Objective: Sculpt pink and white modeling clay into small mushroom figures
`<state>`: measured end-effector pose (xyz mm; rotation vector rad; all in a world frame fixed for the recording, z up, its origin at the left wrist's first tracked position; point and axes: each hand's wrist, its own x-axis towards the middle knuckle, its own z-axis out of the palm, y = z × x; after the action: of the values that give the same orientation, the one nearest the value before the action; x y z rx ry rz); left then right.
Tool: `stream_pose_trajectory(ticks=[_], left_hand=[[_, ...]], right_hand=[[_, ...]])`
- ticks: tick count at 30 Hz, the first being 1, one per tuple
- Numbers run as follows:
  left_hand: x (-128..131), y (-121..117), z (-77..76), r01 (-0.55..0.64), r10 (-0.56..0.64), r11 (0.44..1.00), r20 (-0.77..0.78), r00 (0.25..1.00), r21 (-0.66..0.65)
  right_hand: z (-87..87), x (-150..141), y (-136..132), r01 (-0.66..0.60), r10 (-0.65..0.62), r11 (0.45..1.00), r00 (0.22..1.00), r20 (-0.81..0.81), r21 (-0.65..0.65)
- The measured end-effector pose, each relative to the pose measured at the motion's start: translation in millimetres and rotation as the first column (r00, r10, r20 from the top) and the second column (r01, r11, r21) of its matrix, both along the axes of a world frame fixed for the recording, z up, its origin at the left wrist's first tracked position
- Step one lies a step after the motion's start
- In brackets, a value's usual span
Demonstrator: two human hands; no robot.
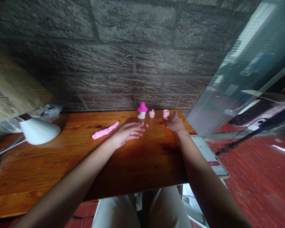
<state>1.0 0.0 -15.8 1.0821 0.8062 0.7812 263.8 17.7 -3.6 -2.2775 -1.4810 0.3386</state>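
Note:
My left hand (130,132) is held low over the wooden table, palm down, its fingers stretched out and holding nothing. By its fingertips lie tiny bits of pink clay (146,125). Just behind them stands a clay mushroom (142,109) with a bright pink cap and whitish stem. Beside it is a small pale pink swirl-topped clay figure (152,113). My right hand (175,123) is at the far right corner, fingers apart, next to a little pale pink clay cup (166,113); whether a fingertip touches it is unclear. A long pink clay strip (105,130) lies left of my left hand.
A lamp with a white base (40,130) and a printed brown shade (11,85) stands on the left, crumpled clear plastic (52,112) behind it. The stone-patterned wall (118,60) borders the table's back. A phone (210,155) lies beyond the right edge.

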Motion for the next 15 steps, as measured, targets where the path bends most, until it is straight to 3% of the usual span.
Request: stream_pose_trajectory(ticks=[6, 15], left_hand=[[1, -2, 4.7, -0.012, 0.012, 1.0, -0.003, 1.0, -0.018], [3, -4, 6.6, -0.013, 0.012, 1.0, -0.016, 1.0, -0.019]], right_hand=[[-1.7, 0, 1, -0.003, 0.003, 1.0, 1.0, -0.017, -0.008], [-11.7, 7, 7, -0.017, 0.016, 0.996, 1.0, 0.009, 0.085]])
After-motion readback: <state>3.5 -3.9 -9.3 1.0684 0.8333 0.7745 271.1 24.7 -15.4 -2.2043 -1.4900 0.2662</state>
